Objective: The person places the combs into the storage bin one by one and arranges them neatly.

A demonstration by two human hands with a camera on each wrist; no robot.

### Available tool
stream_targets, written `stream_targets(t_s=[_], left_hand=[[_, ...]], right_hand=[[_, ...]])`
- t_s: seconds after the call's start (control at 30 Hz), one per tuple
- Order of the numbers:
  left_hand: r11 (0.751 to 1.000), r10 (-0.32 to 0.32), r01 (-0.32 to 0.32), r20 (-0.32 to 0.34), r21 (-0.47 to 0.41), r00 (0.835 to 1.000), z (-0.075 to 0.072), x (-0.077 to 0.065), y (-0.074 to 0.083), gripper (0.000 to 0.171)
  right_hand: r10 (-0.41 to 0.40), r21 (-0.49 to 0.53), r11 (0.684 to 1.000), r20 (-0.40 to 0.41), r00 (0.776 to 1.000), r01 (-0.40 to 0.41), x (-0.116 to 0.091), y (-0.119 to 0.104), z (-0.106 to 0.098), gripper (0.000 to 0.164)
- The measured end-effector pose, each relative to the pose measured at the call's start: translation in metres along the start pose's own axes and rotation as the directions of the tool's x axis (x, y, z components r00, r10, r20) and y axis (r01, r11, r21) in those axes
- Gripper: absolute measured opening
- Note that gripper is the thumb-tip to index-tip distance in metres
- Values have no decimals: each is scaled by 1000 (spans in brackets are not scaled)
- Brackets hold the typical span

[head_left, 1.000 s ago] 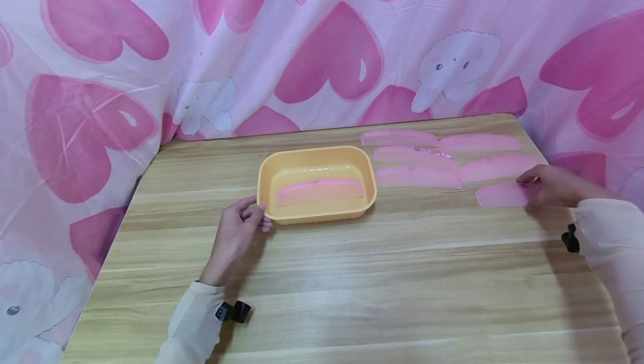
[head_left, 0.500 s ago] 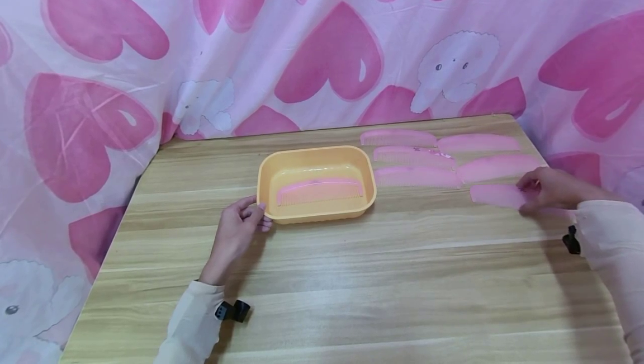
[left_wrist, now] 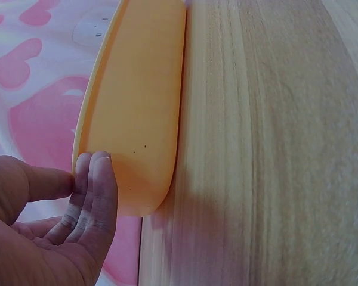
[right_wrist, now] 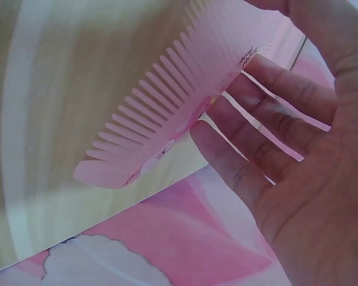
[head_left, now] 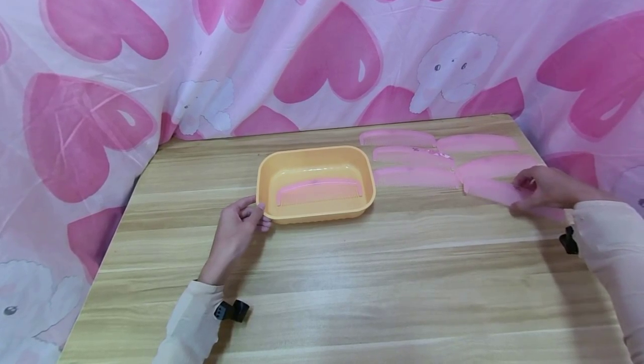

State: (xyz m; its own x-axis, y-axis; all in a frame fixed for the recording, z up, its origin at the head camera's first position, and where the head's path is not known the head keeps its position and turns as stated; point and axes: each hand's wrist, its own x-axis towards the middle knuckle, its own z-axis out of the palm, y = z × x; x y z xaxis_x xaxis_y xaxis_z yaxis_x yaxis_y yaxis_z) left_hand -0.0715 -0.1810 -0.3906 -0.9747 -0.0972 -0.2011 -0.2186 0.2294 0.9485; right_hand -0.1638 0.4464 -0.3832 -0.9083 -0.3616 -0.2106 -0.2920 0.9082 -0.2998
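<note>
My left hand grips the near left corner of a yellow plastic basin. In the left wrist view the thumb is at the rim and the fingers lie against the outer wall. Inside the basin lies a pink comb, teeth toward me. On the right of the table my right hand holds another pink comb between thumb and fingers, its left end angled away from me. The right wrist view shows this comb's wide teeth and printed spine, with the fingertips along the spine.
Several more pink combs lie in two columns behind the held one, among them a far left comb, a far right comb and a near left comb. A heart-print curtain hangs behind the wooden table.
The held comb has slid left with my right hand and turned slightly, its left end now close to the row behind. My left hand and the basin stay in place.
</note>
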Motion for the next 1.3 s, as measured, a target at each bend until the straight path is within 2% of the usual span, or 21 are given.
stream_targets(t_s=[0.27, 0.43, 0.6, 0.83, 0.97, 1.3], left_hand=[[1000, 6, -6, -3, 4, 1000, -1, 1, -1, 43], [1000, 1, -1, 0, 14, 1000, 0, 3, -2, 43], [1000, 9, -9, 4, -2, 1000, -1, 2, -2, 42], [1000, 7, -7, 13, -9, 1000, 0, 1, -1, 42], [1000, 4, -4, 13, -10, 1000, 0, 1, -1, 43], [1000, 8, -8, 13, -12, 1000, 0, 1, -3, 42]], right_hand=[[-120, -16, 993, -68, 990, 119, 12, -14, -7, 37], [-136, -7, 991, -88, 987, 136, 20, -32, -14, 33], [-109, -12, 994, -54, 993, 109, 32, -53, -22, 37], [-142, -25, 990, -25, 990, 141, 53, -81, -30, 41], [-150, 4, 989, -15, 989, 150, 65, -100, -33, 45], [-168, 76, 983, 30, 985, 166, 92, -152, -42, 39]])
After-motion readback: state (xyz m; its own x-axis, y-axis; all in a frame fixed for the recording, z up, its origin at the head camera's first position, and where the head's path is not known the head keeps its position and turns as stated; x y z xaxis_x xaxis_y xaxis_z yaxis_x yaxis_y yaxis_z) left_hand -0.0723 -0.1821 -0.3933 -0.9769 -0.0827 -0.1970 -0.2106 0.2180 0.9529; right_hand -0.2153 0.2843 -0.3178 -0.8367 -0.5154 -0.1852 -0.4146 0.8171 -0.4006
